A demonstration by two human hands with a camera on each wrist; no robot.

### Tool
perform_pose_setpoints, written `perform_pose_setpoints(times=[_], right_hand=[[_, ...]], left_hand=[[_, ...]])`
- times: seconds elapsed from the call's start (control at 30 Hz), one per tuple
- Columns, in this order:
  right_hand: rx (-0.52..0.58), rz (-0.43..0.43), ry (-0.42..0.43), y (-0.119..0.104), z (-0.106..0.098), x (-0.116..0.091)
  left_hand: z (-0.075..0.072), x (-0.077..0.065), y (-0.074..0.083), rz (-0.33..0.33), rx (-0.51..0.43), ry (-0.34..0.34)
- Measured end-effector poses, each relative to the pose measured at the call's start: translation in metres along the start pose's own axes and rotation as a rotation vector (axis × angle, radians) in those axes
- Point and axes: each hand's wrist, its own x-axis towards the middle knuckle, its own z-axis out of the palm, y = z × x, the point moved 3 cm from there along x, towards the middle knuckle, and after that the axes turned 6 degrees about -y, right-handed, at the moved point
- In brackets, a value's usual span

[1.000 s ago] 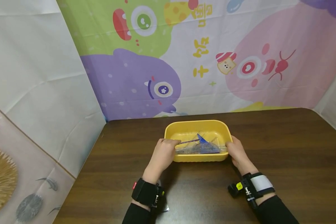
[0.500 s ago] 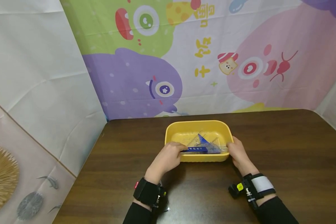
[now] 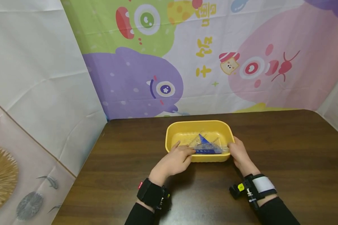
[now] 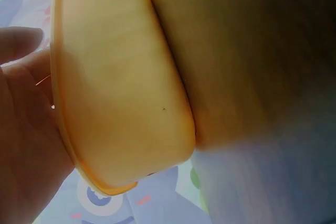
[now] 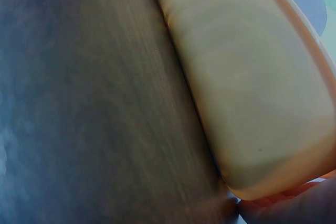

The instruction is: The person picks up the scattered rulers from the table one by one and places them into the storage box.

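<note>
A yellow plastic basket (image 3: 197, 125) stands on the table. My right hand (image 3: 239, 153) grips its right end, with fingertips under the wall in the right wrist view. My left hand (image 3: 176, 159) reaches over the front left rim with fingers extended and thumb raised. Its fingertips are at the left end of a blue ruler (image 3: 207, 151) with pale shapes, which lies along the front inside. Behind the ruler are a blue triangular piece (image 3: 203, 139) and clear plastic pieces (image 3: 195, 143). In the left wrist view, the basket wall (image 4: 115, 87) hides part of my left hand's fingers.
The brown wooden table (image 3: 284, 150) extends on both sides of the basket. Behind it hangs a cartoon-printed cloth (image 3: 135, 81). A pale cloth (image 3: 42, 72) hangs at the left.
My left hand has moved right along the front rim and straightened its fingers. The ruler, first held edge-on, now lies at the basket's front. My right hand has stayed in place.
</note>
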Motion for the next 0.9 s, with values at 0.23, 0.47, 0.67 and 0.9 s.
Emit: perform_pose_setpoints(times=[0.23,0.47,0.67,0.9], right_hand=[[0.001,0.016,0.001,0.000,0.000,-0.001],[0.008,0.013,-0.003,-0.002,0.000,0.000],[0.001,-0.004,-0.002,-0.001,-0.001,0.000],[-0.005,-0.013,-0.002,-0.001,-0.001,0.000]], left_hand=[[-0.006,-0.005,-0.006,-0.043,0.013,0.118],[-0.006,-0.002,-0.006,-0.075,0.152,0.089],[-0.015,-0.007,-0.009,-0.096,0.149,0.117],[-0.040,-0.019,-0.007,-0.088,0.111,0.238]])
